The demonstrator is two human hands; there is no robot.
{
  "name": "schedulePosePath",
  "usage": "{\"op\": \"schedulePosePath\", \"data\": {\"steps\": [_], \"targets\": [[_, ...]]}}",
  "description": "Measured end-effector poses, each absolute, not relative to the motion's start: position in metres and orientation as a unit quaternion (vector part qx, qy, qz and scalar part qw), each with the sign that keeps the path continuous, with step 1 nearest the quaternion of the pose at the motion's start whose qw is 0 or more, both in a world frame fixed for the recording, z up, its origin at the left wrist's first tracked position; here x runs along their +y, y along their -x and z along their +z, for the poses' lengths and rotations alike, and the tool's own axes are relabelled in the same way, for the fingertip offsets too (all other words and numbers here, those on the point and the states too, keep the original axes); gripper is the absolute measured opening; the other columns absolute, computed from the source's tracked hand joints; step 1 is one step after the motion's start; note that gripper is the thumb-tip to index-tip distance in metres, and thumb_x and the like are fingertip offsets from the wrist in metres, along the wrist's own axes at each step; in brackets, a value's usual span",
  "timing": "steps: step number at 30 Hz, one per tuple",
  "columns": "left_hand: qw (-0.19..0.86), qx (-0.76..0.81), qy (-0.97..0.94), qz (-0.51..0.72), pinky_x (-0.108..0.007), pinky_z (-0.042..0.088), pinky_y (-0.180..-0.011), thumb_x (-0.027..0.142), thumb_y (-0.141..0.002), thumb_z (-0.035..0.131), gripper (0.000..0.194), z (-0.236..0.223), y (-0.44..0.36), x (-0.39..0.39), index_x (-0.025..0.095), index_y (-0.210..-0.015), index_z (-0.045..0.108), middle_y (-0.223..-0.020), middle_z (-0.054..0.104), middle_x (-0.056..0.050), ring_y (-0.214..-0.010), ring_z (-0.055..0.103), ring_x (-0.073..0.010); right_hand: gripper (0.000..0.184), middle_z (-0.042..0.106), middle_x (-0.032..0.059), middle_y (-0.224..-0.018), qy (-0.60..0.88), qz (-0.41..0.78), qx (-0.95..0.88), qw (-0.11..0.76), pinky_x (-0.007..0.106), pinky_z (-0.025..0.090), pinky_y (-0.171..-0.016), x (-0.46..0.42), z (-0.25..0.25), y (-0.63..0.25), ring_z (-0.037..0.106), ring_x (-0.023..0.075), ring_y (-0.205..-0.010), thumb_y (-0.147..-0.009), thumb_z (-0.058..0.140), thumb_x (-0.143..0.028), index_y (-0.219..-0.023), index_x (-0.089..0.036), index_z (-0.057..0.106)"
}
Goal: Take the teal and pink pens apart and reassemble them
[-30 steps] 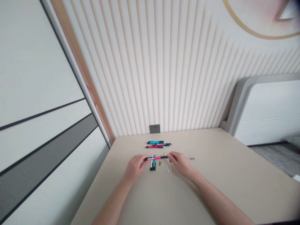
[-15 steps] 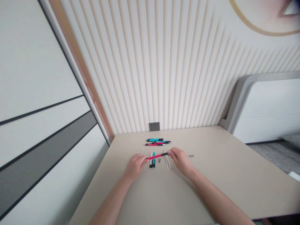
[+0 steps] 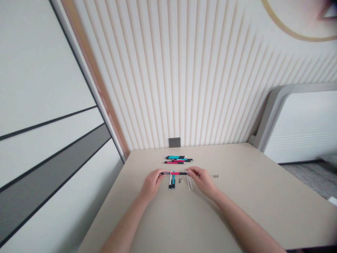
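The left hand [image 3: 151, 185] and right hand [image 3: 202, 181] are apart, with the fingertips of each pinching one end of a red-and-black pen [image 3: 174, 173]. The pen lies level between them, just above the table [image 3: 237, 211], and appears to be held clear of the things beneath it, though the height is hard to judge from this view. Holding it by both ends leaves its middle uncovered and seems to keep it steady and straight, crosswise to the items just below.

Just below the pen's middle, a white pen [image 3: 170, 182] and a teal pen [image 3: 173, 181] lie side by side, pointing toward the person. Below the pen's right end, near the right hand's fingertips, two thin white rods [image 3: 189, 182] splay slightly apart. Small grey parts [image 3: 180, 180] sit below the pen, between the teal pen and the rods. A second small cluster of grey parts [image 3: 216, 176] lies well to the right of the pen. Beyond the pen, three more pens [image 3: 177, 160] lie close together and roughly parallel to it, with a wall socket [image 3: 174, 142] farther on, above the table's back edge
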State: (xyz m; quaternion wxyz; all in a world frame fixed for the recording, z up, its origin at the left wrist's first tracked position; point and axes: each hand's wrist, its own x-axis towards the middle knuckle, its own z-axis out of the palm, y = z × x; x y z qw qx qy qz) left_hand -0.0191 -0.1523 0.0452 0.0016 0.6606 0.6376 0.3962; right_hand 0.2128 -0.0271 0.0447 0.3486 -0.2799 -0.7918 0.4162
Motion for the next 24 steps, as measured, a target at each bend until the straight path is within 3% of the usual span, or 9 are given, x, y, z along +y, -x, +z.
{"op": "schedulePosePath", "data": {"steps": [5,9,16,20,24], "targets": [[0.013,0.639,-0.642,0.423,-0.027,0.05,-0.071,0.033,-0.095,0.046,0.02,0.0438,0.0197,-0.153,0.02,-0.1,0.061,-0.087,0.069,-0.003,-0.073,0.063,-0.0162,0.047,0.054,-0.0008,-0.06,0.315,0.417,-0.79,0.321,0.026,0.036,-0.059,-0.0261,0.044,-0.212,0.05,0.0143,-0.059,-0.094,0.038,-0.049,-0.067,-0.017,0.059],[0.023,0.635,-0.648,0.419,-0.028,0.05,-0.074,0.033,-0.095,0.047,0.021,0.042,0.0201,-0.1526,0.02,-0.1,0.062,-0.089,0.069,-0.003,-0.075,0.063,-0.0164,0.045,0.056,-0.0004,-0.061,0.305,0.413,-0.801,0.31,0.026,0.036,-0.06,-0.0259,0.0429,-0.2123,0.05,0.0142,-0.06,-0.094,0.039,-0.047,-0.066,-0.017,0.058],[0.001,0.625,-0.664,0.41,-0.029,0.05,-0.077,0.029,-0.094,0.05,0.017,0.0457,0.0218,-0.1508,0.02,-0.098,0.063,-0.089,0.068,-0.004,-0.08,0.063,-0.0174,0.028,0.067,0.0038,-0.081,0.3,0.428,-0.781,0.343,0.028,0.043,-0.067,-0.0245,0.0399,-0.2122,0.055,0.0171,-0.07,-0.085,0.056,-0.044,-0.087,-0.018,0.067],[-0.012,0.621,-0.663,0.419,-0.028,0.05,-0.075,0.025,-0.093,0.051,0.015,0.0447,0.0227,-0.1508,0.02,-0.097,0.064,-0.087,0.069,-0.004,-0.078,0.064,-0.0167,0.036,0.068,0.0049,-0.083,0.305,0.433,-0.776,0.343,0.029,0.044,-0.066,-0.0253,0.0409,-0.2117,0.057,0.0173,-0.07,-0.087,0.052,-0.048,-0.099,-0.018,0.067],[-0.024,0.613,-0.668,0.421,-0.028,0.05,-0.076,0.022,-0.092,0.052,0.015,0.0422,0.0229,-0.151,0.02,-0.097,0.065,-0.088,0.07,-0.004,-0.082,0.065,-0.017,0.05,0.06,0.002,-0.063,0.308,0.43,-0.79,0.31,0.027,0.041,-0.061,-0.0227,0.0391,-0.2119,0.054,0.0155,-0.061,-0.094,0.037,-0.05,-0.071,-0.016,0.066]]}}
